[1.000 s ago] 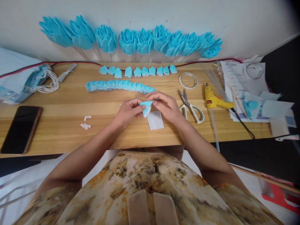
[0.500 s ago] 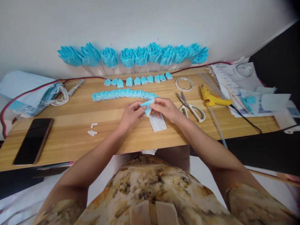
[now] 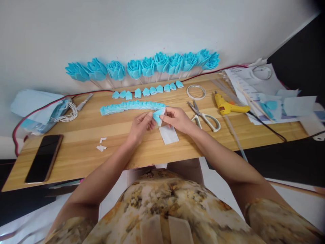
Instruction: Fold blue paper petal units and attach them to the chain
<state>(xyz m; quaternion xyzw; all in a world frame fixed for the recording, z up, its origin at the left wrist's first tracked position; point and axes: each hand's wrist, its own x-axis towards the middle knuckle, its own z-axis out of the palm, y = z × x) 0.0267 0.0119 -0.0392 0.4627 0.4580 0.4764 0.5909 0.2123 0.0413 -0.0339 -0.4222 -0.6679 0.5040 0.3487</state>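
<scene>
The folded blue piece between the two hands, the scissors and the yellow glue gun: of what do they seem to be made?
Folded blue piece: matte, perhaps paper or nonwoven fabric; it is thin, with straight folded edges. Scissors: probably metal blades, greyish; smooth white handles, likely plastic. Glue gun: probably moulded plastic, as its yellow is even.

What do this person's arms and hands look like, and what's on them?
Both the left hand and right hand are gloveless. The forearms are bare; short sleeves in blotchy cream, ochre and brown match the top.
</scene>
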